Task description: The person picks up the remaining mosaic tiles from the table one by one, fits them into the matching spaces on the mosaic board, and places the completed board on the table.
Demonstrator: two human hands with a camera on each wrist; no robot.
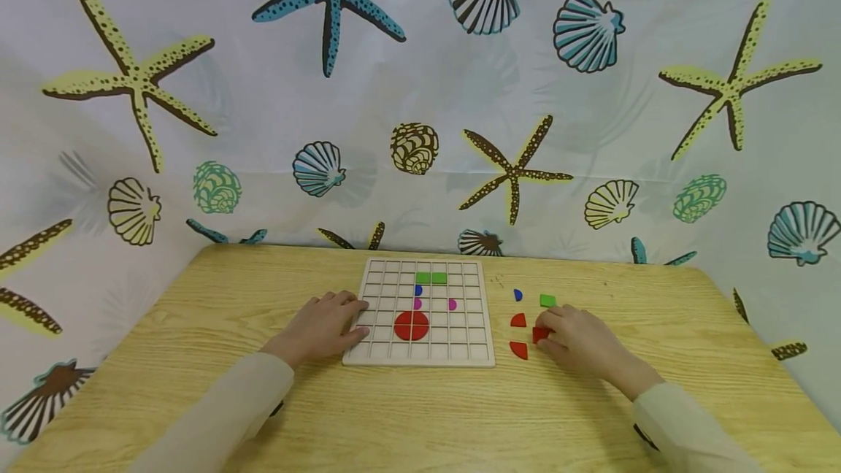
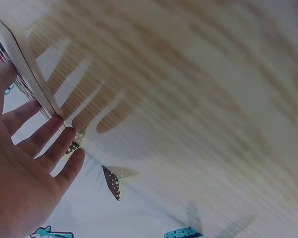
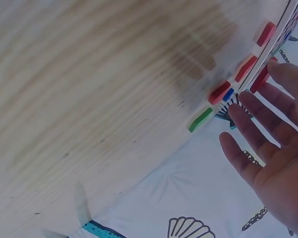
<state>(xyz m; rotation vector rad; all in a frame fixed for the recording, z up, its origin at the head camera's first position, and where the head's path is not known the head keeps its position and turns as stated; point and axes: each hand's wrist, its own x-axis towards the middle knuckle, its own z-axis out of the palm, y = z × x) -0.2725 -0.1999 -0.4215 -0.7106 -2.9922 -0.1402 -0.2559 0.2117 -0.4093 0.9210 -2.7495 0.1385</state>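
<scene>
A pale wooden grid board (image 1: 388, 352) lies on the table, with red, green, blue and magenta shapes set on it. Two red half shapes (image 1: 411, 325) together make a circle there. At the board's left edge my left hand (image 1: 322, 327) rests, fingers extended and thumb tip over the rim. My right hand (image 1: 581, 338) is right of the board, pinching a red piece (image 3: 262, 78) between thumb and index finger. Around it on the table lie red quarter-circle pieces (image 1: 519, 350), a green square (image 1: 548, 301) and a blue half-circle (image 1: 518, 295).
The light wooden table (image 1: 420, 422) extends in front of the board and to both sides. A white cloth (image 1: 368, 210) printed with starfish and shells hangs behind the table and along its sides.
</scene>
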